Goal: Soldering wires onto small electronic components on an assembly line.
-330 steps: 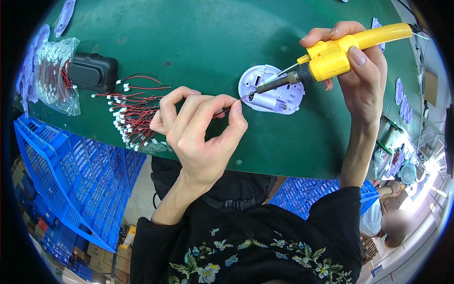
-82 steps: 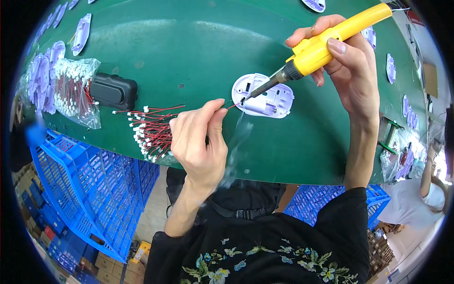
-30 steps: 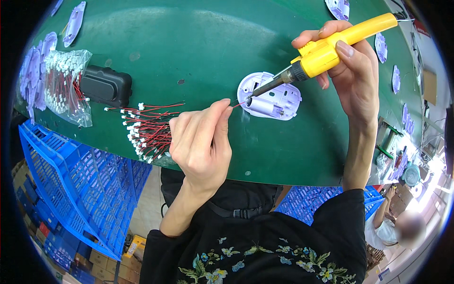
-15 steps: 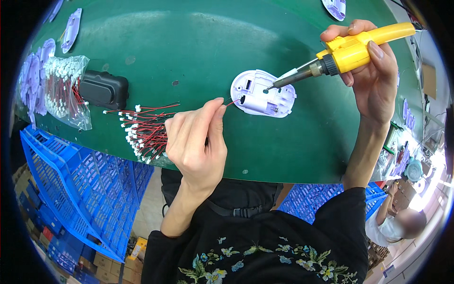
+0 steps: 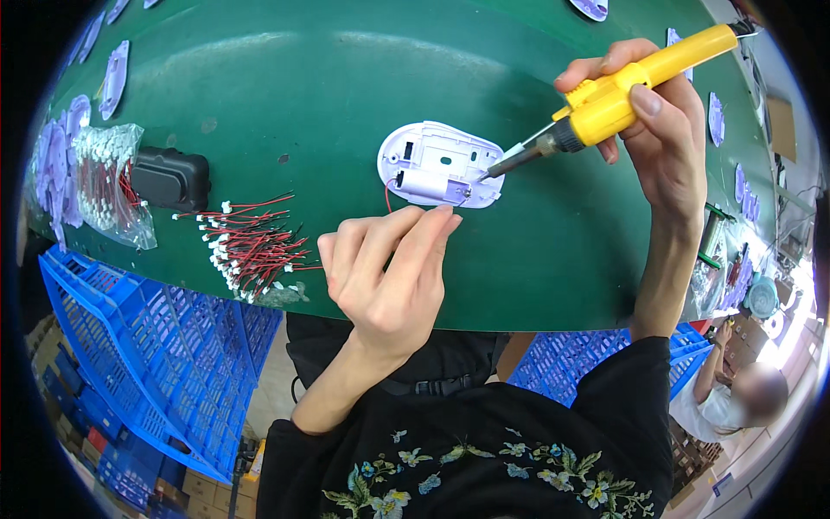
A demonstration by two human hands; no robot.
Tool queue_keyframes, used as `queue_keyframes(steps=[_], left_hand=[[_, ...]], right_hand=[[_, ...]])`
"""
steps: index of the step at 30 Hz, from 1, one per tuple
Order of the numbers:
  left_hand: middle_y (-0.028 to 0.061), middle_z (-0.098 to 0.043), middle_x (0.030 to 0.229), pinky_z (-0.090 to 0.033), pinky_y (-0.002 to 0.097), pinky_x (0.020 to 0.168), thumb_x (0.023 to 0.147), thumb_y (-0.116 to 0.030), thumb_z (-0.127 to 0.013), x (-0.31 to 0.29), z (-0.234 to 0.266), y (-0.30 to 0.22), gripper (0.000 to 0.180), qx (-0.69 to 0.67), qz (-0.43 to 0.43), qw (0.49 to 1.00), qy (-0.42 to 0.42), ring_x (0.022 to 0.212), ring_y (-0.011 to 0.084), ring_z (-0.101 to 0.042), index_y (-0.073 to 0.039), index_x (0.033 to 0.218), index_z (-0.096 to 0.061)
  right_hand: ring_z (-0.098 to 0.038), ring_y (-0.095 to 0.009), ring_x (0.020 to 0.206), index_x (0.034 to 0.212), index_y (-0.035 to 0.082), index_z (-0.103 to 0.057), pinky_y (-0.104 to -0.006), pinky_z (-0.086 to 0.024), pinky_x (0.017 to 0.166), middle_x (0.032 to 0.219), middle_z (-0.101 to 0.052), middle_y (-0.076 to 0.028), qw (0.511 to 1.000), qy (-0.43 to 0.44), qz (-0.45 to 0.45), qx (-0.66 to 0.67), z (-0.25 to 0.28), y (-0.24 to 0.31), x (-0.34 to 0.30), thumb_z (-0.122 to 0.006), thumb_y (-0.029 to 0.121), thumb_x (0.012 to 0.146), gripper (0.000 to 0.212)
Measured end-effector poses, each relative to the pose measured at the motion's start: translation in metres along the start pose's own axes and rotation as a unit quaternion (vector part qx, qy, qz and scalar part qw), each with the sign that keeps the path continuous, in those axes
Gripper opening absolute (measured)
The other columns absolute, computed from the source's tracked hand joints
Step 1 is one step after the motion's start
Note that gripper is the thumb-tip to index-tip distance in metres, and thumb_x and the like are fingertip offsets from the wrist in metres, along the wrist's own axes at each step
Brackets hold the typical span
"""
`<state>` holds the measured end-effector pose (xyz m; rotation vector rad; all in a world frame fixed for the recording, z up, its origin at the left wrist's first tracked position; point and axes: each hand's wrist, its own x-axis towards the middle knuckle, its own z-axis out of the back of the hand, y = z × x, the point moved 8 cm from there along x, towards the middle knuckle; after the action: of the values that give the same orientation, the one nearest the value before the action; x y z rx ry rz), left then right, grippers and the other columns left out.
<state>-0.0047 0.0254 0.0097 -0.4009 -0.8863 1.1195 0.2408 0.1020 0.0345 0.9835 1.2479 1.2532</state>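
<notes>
My right hand (image 5: 666,121) grips a yellow soldering iron (image 5: 605,108) with a dark metal barrel, its tip touching or just above the right end of a pale lilac plastic shell (image 5: 432,138). The shell lies on the green table with its inside up, showing a rounded compartment and small metal contacts. My left hand (image 5: 393,277) is pinched closed at the shell's lower edge. A thin red wire (image 5: 388,201) curves from the compartment's left end down behind that hand. What sits right between the fingertips is mostly hidden, apparently a wire.
Left of my left hand lies a pile of red and black wires (image 5: 251,251) with white connectors. Beyond are a black case (image 5: 171,178), a clear bag of wires (image 5: 108,186) and stacked lilac shells (image 5: 56,164). Blue crates (image 5: 164,337) stand below the table edge. A person (image 5: 735,398) sits far right.
The shell has shifted left. My left hand has moved right along its lower edge, and the iron's tip has gone from the shell's middle to the contacts at its lower right.
</notes>
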Motion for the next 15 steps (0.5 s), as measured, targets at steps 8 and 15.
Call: queue_keyframes(steps=[8,15], left_hand=[[0.0030,-0.073,0.089,-0.039,0.0332,0.069,0.073,0.000,-0.088,-0.002,-0.003,0.001,0.024,0.022,0.011,1.000,0.008,0.075,0.0188,-0.061,-0.005,0.095,-0.079],[0.0002,-0.071,0.087,-0.036,0.0335,0.067,0.071,-0.004,-0.088,-0.003,-0.004,0.003,0.025,0.026,-0.003,1.000,-0.003,0.073,0.0178,-0.059,-0.007,0.094,-0.078]], right_hand=[[-0.071,-0.017,0.080,0.120,0.004,-0.057,-0.0230,-0.054,0.055,0.111,-0.071,-0.025,1.000,0.031,0.002,0.004,-0.006,-0.010,0.004,-0.050,0.033,0.101,0.036],[-0.071,-0.018,0.080,0.120,0.004,-0.057,-0.0232,-0.054,0.055,0.110,-0.071,-0.025,0.999,0.048,-0.002,0.000,-0.017,-0.010,0.005,-0.051,0.033,0.101,0.035]])
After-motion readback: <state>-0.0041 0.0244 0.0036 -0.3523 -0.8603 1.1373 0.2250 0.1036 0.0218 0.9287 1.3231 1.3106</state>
